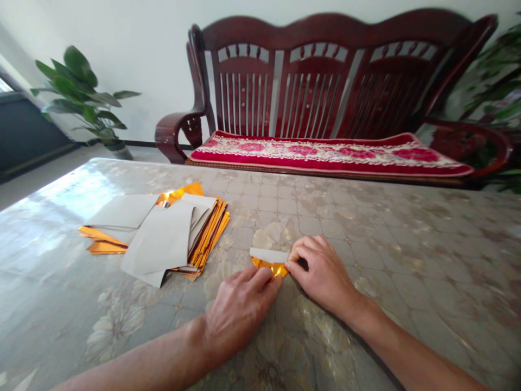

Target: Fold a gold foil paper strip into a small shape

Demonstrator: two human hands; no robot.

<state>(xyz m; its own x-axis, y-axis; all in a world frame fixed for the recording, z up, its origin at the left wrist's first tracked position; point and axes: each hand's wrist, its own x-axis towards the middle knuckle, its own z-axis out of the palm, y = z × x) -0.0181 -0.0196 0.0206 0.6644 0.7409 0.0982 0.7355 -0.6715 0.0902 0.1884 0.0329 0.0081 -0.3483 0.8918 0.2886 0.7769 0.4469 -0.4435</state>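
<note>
Pinching with both sets of fingertips, the left hand (240,304) and right hand (323,274) press 1 small folded gold-foil paper (269,260) lying crosswise between them on the floral-patterned glossy table (407,260), the loose stack of gold-and-grey foil sheets (163,233) farther left.

Paper stack (163,233) left of folded sheet (269,259) on table (407,244), bench (325,98) seemingly behind.

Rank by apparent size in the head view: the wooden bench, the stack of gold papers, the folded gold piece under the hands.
1. wooden bench
2. stack of gold papers, though nearer the camera
3. folded gold piece, partly hidden by both hands
</note>
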